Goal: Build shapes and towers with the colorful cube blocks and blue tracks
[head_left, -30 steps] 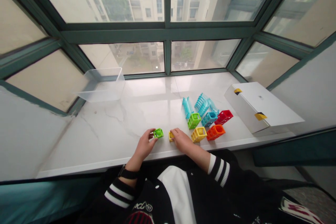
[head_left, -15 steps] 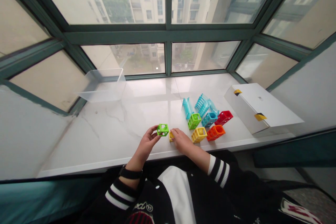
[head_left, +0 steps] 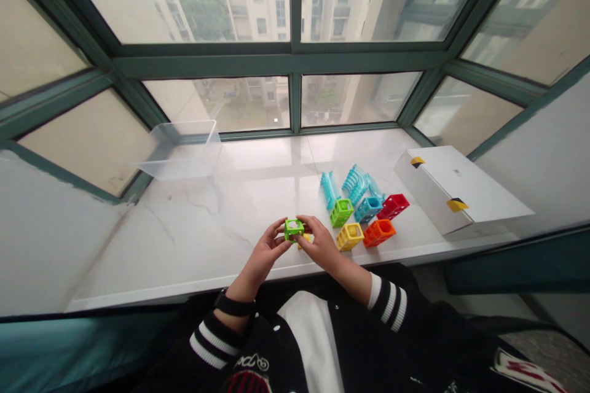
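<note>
Between my two hands is a green openwork toy block [head_left: 294, 229], raised off the white sill. My left hand [head_left: 265, 250] grips its left side with thumb and fingers. From the right, my right hand [head_left: 319, 244] closes its fingertips on the same block. A small yellow block [head_left: 305, 241] shows partly behind my right fingers. Close by on the right stand a yellow block [head_left: 350, 237], an orange block [head_left: 379, 233], a green block [head_left: 342, 213], a blue block [head_left: 368, 210] and a red block [head_left: 393, 206].
Translucent blue track pieces [head_left: 330, 189] lie behind the blocks. A white box [head_left: 465, 187] with yellow-black tabs stands at the right. A clear plastic bin [head_left: 184, 159] sits at the back left, by the window frame [head_left: 295, 64]. The sill's front edge [head_left: 184, 290] runs before me.
My right hand has left the small yellow block and moved up onto the green block. My left hand has brought the green block slightly right.
</note>
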